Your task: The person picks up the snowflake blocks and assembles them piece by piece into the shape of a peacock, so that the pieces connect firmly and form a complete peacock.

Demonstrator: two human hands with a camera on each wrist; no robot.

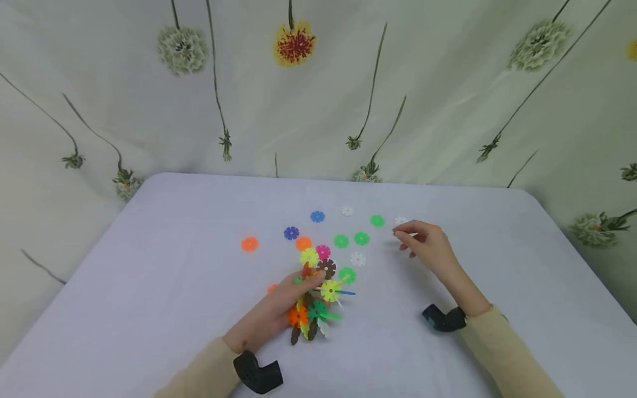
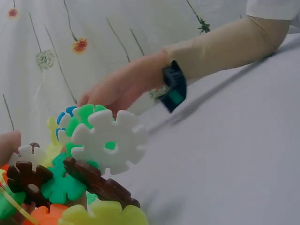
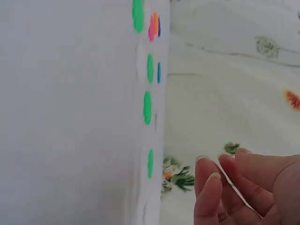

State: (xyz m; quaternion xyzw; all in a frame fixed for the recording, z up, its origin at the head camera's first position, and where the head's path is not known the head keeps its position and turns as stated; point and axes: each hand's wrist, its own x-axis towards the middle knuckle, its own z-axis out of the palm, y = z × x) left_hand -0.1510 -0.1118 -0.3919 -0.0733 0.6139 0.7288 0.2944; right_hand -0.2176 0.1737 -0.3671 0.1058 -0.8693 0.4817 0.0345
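One orange disc [image 1: 250, 244] is being borne toward the left by the white table [image 1: 149, 309]. Next, a cluster of joined coloured discs [image 1: 298, 316] is being gripped by the left hand [image 1: 276, 307]. Beyond it, loose green discs [image 1: 361, 238] are also being borne. Rightmost, the right hand [image 1: 429, 246] is being held near a white disc [image 1: 400, 220], fingers curled, thumb narrowly spaced; whether anything is being pinched cannot be told.
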